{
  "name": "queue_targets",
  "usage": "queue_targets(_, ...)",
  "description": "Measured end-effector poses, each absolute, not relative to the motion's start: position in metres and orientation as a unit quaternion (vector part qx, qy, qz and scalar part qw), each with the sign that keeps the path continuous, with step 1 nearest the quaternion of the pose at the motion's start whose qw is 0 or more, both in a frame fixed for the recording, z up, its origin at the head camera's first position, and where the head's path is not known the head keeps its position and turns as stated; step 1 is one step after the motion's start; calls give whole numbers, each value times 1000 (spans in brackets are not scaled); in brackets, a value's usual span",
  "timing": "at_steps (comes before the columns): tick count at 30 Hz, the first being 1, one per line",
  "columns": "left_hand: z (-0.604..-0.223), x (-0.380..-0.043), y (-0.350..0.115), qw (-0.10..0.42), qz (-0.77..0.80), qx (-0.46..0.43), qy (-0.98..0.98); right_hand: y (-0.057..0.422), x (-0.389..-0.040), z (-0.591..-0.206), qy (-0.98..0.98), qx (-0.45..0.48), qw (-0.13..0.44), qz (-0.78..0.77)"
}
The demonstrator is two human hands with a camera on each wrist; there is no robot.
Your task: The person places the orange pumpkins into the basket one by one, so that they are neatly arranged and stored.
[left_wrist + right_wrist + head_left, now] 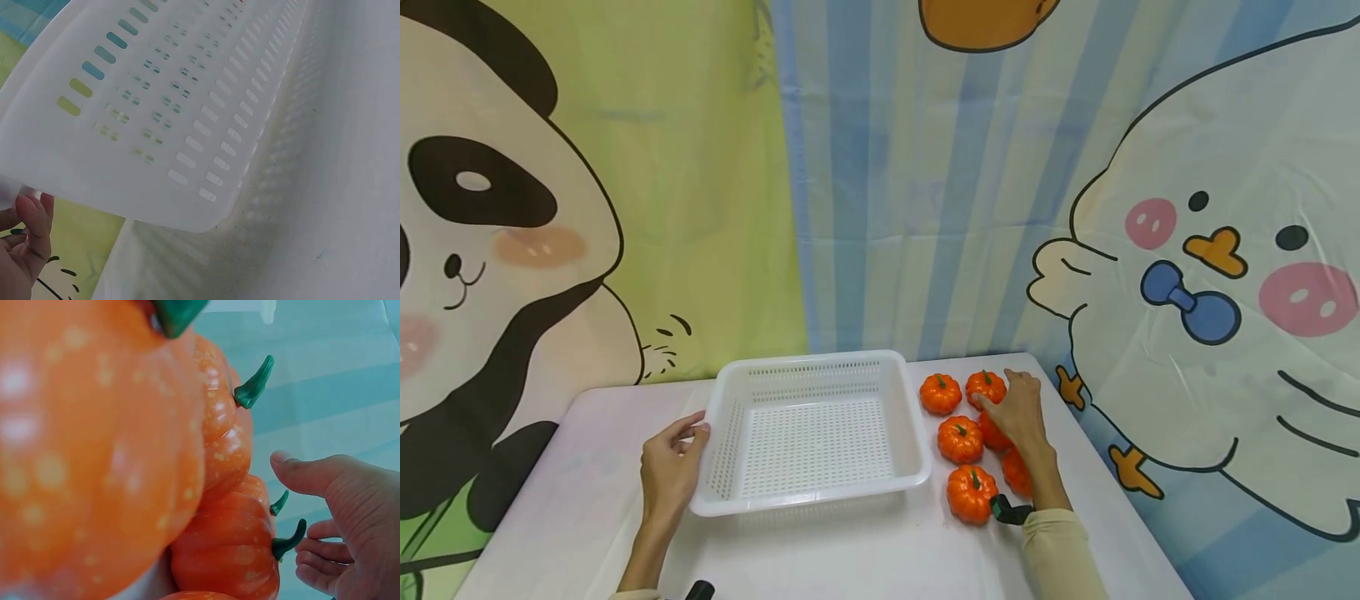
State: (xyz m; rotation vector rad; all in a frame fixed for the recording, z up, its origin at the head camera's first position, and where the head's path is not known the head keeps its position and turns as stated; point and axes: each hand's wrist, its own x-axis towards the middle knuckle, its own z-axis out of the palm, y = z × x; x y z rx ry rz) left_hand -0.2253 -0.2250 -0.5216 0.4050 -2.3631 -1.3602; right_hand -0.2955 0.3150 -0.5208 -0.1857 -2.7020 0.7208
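A white perforated plastic basket stands on the table with nothing in it. At its left side, my left hand pinches the rim between thumb and fingers; the left wrist view shows the fingertips right at the rim's corner. To the right of the basket sit several small orange pumpkins with green stems. My right hand reaches over them, thumb and fingers spread about the back right pumpkin. In the right wrist view the thumb stands apart from the fingers, near the stems. The hand and forearm partly hide two pumpkins.
Other pumpkins stand close together, one at the back, one in the middle and one in front. A white cloth covers the table. Behind it hangs a curtain with cartoon animals.
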Motion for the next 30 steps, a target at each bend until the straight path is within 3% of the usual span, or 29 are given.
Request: queue_targets(30,-523,-226,-226,197,-488,137,-839,319,-309,-526,-956,-98,95,258)
